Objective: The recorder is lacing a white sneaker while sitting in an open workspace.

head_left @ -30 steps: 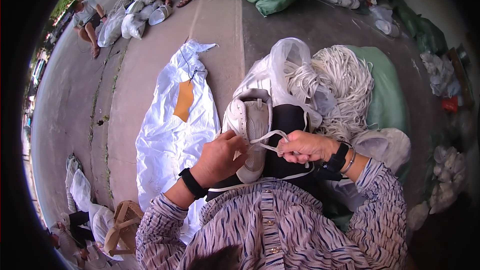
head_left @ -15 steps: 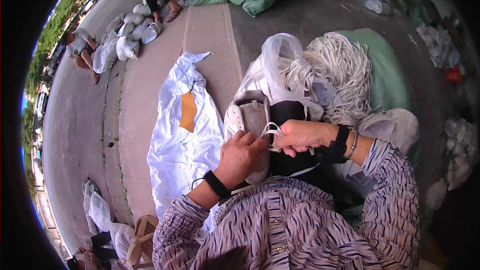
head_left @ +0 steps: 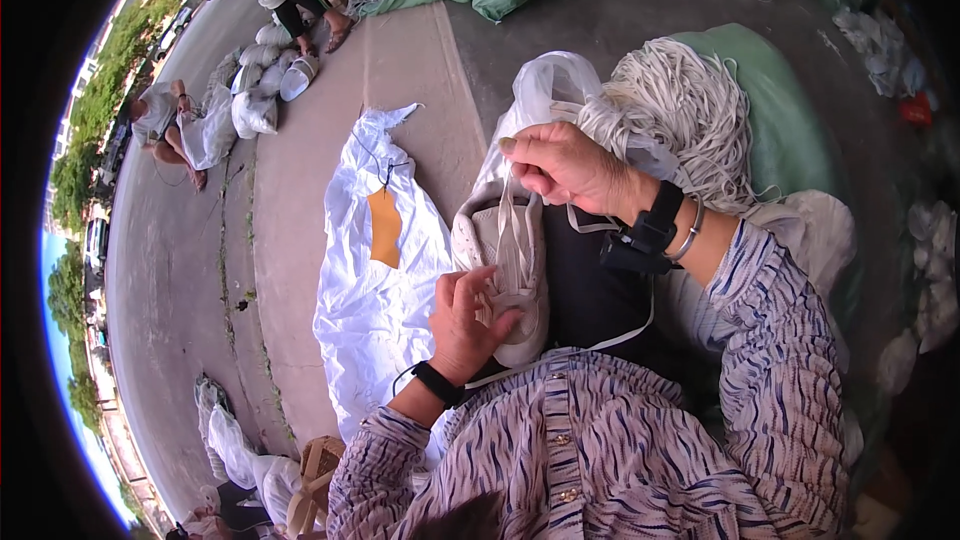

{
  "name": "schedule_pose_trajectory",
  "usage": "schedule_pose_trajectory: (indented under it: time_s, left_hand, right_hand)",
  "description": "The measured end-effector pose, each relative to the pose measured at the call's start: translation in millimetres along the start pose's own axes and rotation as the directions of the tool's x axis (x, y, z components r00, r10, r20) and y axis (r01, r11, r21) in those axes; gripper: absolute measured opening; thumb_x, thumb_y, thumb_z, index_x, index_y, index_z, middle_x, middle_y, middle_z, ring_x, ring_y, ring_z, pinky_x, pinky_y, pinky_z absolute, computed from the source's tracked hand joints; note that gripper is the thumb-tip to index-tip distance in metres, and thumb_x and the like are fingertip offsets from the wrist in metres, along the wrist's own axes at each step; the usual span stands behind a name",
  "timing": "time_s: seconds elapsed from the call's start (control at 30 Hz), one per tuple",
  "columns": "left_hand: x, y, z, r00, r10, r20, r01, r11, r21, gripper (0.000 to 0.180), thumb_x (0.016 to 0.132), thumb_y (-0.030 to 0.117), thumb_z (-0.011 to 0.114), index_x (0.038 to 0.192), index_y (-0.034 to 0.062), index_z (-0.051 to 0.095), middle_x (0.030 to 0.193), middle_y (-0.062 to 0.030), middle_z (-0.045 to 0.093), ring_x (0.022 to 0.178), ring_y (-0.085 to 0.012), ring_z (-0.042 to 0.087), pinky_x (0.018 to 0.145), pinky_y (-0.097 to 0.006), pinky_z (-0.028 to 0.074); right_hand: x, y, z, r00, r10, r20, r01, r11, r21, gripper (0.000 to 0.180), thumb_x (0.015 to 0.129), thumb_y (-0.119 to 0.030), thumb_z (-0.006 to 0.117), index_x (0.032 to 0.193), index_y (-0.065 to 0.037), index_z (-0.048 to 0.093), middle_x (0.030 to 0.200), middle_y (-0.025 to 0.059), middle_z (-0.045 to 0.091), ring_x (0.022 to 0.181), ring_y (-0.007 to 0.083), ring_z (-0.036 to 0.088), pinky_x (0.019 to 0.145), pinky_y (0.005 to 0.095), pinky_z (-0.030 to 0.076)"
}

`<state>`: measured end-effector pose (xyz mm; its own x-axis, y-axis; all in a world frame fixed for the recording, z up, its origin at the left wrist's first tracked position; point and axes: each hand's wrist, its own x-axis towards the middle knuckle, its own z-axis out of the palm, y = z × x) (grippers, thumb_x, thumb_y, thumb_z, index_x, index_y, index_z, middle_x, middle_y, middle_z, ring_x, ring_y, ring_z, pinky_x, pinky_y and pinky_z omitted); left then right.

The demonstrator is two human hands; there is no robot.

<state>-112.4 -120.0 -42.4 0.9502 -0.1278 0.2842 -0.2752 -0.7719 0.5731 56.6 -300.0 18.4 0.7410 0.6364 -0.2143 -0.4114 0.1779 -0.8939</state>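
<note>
A white lace-up shoe (head_left: 532, 312) rests on my lap, its toe toward me. My right hand (head_left: 572, 165) is raised over the shoe's far end, with thumb and fingers pinched on a white shoelace (head_left: 507, 202) that runs up taut from the shoe. My left hand (head_left: 466, 322) lies along the shoe's left side near the toe, fingers apart and holding nothing. Another length of white lace loops over the dark cloth (head_left: 597, 275) right of the shoe.
A large heap of loose white laces (head_left: 680, 120) lies beyond my right hand, with a clear plastic bag (head_left: 545, 80) beside it and a green sack (head_left: 790, 120) behind. White sheeting (head_left: 365, 320) with an orange-yellow piece (head_left: 384, 228) spreads at the left. Other people sit farther off among bags.
My right hand has risen away from me, drawing the lace up from the shoe. My left hand has let go of the lacing area, moved slightly nearer me and spread its fingers.
</note>
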Motion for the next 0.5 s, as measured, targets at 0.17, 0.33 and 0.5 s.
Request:
schedule_pose_trajectory:
  time_s: [0.17,0.33,0.5]
  left_hand:
    - [-2.5,-7.0,2.0,0.984,-0.170,0.045,0.175,0.970,-0.170,0.060,0.059,0.017,0.084,0.106,0.0088,0.048,0.091,-0.0072,0.048,0.078,-0.0193,0.055,0.065,-0.032,0.051]
    - [-2.8,-7.7,6.1,0.983,-0.169,0.068,0.177,0.974,-0.138,0.062,0.058,0.019,0.084,0.106,0.0083,0.046,0.091,-0.0080,0.047,0.077,-0.0217,0.055,0.065,-0.034,0.050]
    - [-7.4,0.3,0.5,0.977,-0.190,0.100,0.194,0.980,-0.035,0.061,0.058,0.020,0.083,0.105,0.0102,0.046,0.093,-0.0096,0.047,0.079,-0.0276,0.056,0.065,-0.038,0.049]
  right_hand:
    - [-6.4,2.9,9.1,0.981,0.166,0.096,-0.136,0.956,-0.260,0.030,0.089,-0.029,0.057,0.070,-0.006,0.054,0.052,-0.0017,0.047,0.039,0.0029,0.034,0.033,0.0192,0.021]
    - [0.7,-35.5,16.8,1.000,0.007,0.026,-0.007,1.000,0.013,0.031,0.089,-0.027,0.059,0.064,-0.012,0.048,0.048,-0.0054,0.039,0.037,0.0011,0.031,0.033,0.0188,0.019]
    - [-30.3,-56.3,52.7,0.927,0.011,0.376,0.140,0.918,-0.370,0.034,0.087,-0.027,0.063,0.063,-0.005,0.053,0.051,-0.0042,0.044,0.044,0.0027,0.039,0.041,0.0195,0.029]
